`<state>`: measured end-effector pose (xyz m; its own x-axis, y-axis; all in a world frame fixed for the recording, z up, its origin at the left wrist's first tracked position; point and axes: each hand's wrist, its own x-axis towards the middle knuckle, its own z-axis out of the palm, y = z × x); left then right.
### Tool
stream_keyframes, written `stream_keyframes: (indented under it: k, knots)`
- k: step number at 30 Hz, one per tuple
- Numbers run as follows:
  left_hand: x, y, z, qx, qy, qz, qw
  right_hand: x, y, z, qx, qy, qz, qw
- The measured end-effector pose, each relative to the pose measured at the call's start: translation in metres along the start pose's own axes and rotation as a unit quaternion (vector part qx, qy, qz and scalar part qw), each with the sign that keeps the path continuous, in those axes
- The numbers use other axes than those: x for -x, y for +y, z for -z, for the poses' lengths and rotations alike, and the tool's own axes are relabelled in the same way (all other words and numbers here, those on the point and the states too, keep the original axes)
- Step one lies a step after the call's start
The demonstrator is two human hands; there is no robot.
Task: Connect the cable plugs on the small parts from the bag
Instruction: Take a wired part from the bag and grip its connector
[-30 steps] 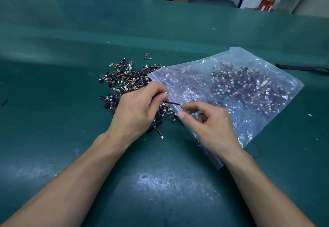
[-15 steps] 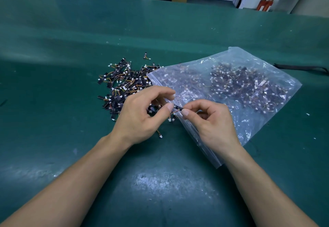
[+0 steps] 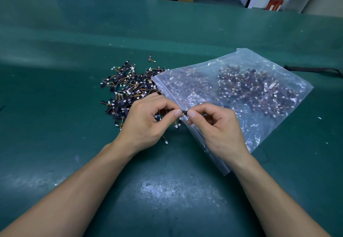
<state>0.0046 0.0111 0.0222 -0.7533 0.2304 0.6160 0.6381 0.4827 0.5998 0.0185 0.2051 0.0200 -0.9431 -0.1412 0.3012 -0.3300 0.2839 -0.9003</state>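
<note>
The left hand and the right hand meet above the green tabletop, their fingers curled narrow and pinching one small part, a thin dark piece that spans the little gap between the two thumb tips. White plugs on thin wires hang just below the pinch, and whether any plug is seated I cannot tell (the piece is too small and half hidden by the fingertips). The pinch sits right over the zip edge of the clear plastic bag, which runs diagonally from the pile down to a near corner beside the right forearm. The bag lies flat to the right, with a dark mass of more parts showing through its far half. A loose pile of parts spreads on the tabletop to the left of the bag mouth, touching it, and the left hand covers the pile's near edge. One stray part lies apart beyond the pile, and a single plug lies beside the left wrist. Bare green surface opens wide to the left, toward the far edge, and between the forearms. A black strap lies near the tabletop's right edge, beyond the bag.
</note>
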Motion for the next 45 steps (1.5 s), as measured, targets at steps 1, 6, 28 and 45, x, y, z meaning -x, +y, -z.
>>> stream_keyframes:
  k: [1,6,28,45]
  knots:
    - [0.0003,0.0002,-0.0003,0.004,-0.006,0.002,1.0,-0.0003,-0.0002,0.0,0.004,0.004,0.004,1.0]
    - [0.0016,-0.0008,-0.0002,0.024,-0.026,0.029,0.999,-0.0005,-0.0013,-0.0007,0.047,0.016,0.019,0.999]
    - [0.0008,0.0024,-0.0005,0.059,-0.034,0.034,0.997,0.0001,-0.0027,0.0005,0.031,0.007,0.024,0.999]
    - [0.0015,0.0005,-0.0027,0.067,-0.036,0.038,0.996,0.0003,-0.002,0.0003,0.022,0.012,0.012,1.0]
